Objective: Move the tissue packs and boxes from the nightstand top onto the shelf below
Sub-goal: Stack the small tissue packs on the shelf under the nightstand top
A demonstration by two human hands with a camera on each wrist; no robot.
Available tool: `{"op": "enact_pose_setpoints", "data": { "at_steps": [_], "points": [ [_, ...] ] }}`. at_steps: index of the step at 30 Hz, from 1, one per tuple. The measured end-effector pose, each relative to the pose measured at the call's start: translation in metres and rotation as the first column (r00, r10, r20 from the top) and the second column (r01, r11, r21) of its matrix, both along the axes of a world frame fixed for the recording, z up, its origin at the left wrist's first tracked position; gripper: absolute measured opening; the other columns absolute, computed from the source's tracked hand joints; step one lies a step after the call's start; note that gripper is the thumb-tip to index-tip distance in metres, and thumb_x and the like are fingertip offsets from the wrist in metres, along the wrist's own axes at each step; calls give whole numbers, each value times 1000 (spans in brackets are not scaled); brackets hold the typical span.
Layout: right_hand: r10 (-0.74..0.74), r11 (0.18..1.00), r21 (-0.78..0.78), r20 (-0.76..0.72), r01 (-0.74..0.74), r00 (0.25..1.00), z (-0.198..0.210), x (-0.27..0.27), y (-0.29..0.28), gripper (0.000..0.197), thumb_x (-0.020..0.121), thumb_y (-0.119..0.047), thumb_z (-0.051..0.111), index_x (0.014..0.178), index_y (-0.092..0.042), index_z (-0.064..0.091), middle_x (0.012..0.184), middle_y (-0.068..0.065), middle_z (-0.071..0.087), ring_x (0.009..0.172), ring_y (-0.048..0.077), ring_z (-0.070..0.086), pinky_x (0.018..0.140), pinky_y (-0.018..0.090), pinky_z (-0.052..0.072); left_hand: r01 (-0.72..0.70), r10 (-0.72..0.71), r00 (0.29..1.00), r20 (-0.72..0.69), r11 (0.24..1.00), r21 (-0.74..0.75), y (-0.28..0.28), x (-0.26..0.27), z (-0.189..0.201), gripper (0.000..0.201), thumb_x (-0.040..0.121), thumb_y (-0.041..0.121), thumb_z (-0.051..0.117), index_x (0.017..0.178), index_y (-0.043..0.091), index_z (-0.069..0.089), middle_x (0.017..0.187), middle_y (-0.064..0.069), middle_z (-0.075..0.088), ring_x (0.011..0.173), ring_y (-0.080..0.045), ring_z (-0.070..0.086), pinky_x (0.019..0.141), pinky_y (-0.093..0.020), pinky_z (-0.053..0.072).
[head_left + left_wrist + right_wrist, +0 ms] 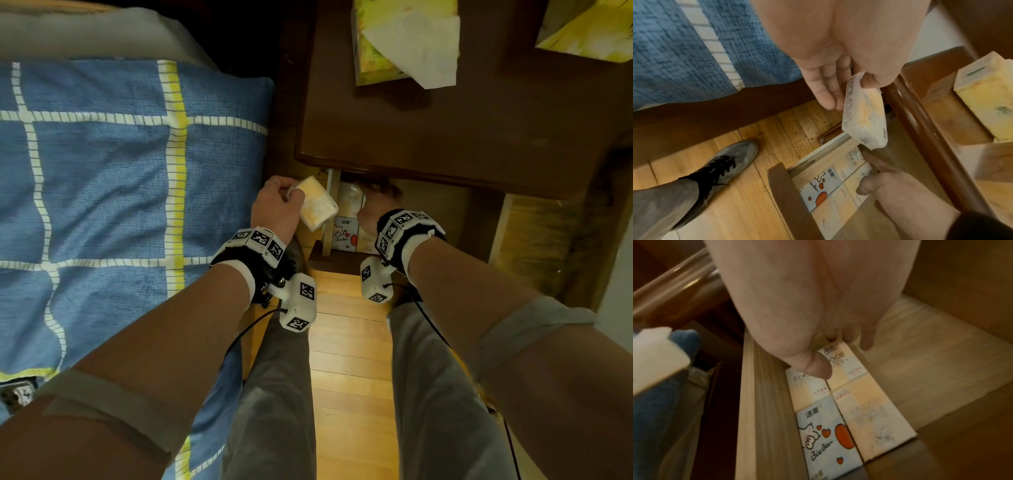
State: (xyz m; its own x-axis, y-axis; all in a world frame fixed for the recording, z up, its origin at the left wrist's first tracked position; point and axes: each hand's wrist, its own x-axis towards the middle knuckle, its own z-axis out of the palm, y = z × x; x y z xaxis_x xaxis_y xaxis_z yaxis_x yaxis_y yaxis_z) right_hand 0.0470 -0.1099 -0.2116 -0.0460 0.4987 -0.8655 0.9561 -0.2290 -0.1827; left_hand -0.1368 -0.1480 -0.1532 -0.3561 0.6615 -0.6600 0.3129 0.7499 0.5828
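My left hand (291, 195) pinches a small pale yellow tissue pack (317, 207) between thumb and fingers, held tilted just above the shelf's left front corner; the left wrist view shows the pack (864, 113) hanging from the hand (851, 97). Under the nightstand top (445, 137), my right hand (373, 195) reaches into the light wood shelf (920, 353). Its thumb (818, 368) and straight fingers touch the far packs (844, 363). Several packs lie flat there, among them a blue cartoon pack (826, 438). Two yellow tissue boxes (380, 44) (589, 31) stand on the top.
A bed with a blue checked blanket (102, 171) runs along the left. My legs and a grey shoe (723, 170) stand on the wooden floor (349, 377). The shelf's dark front rim (785, 194) and the top's edge (394, 169) frame the opening.
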Motion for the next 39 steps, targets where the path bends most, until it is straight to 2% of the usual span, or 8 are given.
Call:
{"op": "enact_pose_setpoints", "data": {
  "at_steps": [6, 9, 13, 24, 29, 33, 36, 39],
  "points": [
    [-63, 987, 143, -64, 71, 996, 23, 20, -8, 63, 88, -38, 51, 148, -40, 29, 157, 9, 31, 145, 34, 25, 114, 50, 31, 69, -65, 992, 105, 997, -32, 7, 13, 14, 13, 75, 35, 58, 87, 38, 60, 100, -5, 71, 91, -26, 71, 83, -51, 60],
    [-351, 920, 65, -300, 387, 887, 46, 36, -16, 44, 94, -53, 41, 129, -31, 56, 120, 2, 63, 107, 22, 59, 91, 35, 48, 112, -103, 984, 147, 992, -51, 11, 32, 17, 15, 81, 24, 65, 92, 34, 63, 96, -4, 73, 85, -22, 73, 82, -47, 61],
    [-492, 864, -112, -397, 491, 775, 62, 55, -27, 44, 93, -53, 53, 118, -18, 64, 100, -2, 70, 80, 13, 68, 75, 28, 50, 165, -143, 971, 193, 981, -102, 10, 63, 14, 18, 87, 10, 66, 98, 25, 65, 95, -4, 72, 83, -23, 74, 82, -45, 62],
    [-389, 921, 32, 168, 389, 906, 36, 119, -33, 37, 86, -43, 66, 82, -6, 64, 84, 11, 67, 76, 28, 63, 71, 34, 54, 162, -164, 985, -43, 985, -52, 6, 81, 10, 21, 87, 18, 54, 89, 39, 58, 97, 5, 70, 85, -22, 72, 79, -46, 60],
    [-235, 960, -118, 145, 253, 961, 11, 107, -31, 55, 88, -35, 65, 132, -3, 53, 124, 13, 61, 107, 31, 61, 85, 36, 53, 151, -155, 983, -98, 987, -51, 5, 68, 0, 20, 81, 22, 55, 96, 34, 61, 104, 2, 72, 89, -27, 72, 81, -48, 60],
    [-331, 942, -2, 171, 337, 928, 5, 111, -28, 40, 90, -26, 61, 124, -5, 55, 123, 17, 61, 103, 33, 60, 84, 40, 52, 159, -164, 979, -122, 986, -55, 8, 64, -3, 21, 79, 27, 52, 95, 38, 60, 104, 6, 71, 91, -23, 71, 83, -44, 59],
    [-358, 932, 41, 272, 361, 893, 0, 119, -24, 77, 88, -26, 65, 151, -12, 23, 154, 19, 29, 139, 39, 32, 106, 51, 39, 189, -202, 956, -213, 979, -80, 10, 65, -7, 32, 86, 25, 59, 117, 22, 58, 120, -1, 63, 101, -23, 65, 83, -36, 53],
    [-353, 918, -64, 321, 391, 879, -7, 125, -21, 85, 91, -26, 64, 155, -8, 11, 158, 21, 23, 143, 40, 29, 113, 48, 33, 240, -288, 930, -229, 947, -214, 12, 70, -17, 46, 89, 24, 60, 131, 15, 48, 131, -10, 53, 108, -28, 61, 78, -33, 45]
  ]
}}
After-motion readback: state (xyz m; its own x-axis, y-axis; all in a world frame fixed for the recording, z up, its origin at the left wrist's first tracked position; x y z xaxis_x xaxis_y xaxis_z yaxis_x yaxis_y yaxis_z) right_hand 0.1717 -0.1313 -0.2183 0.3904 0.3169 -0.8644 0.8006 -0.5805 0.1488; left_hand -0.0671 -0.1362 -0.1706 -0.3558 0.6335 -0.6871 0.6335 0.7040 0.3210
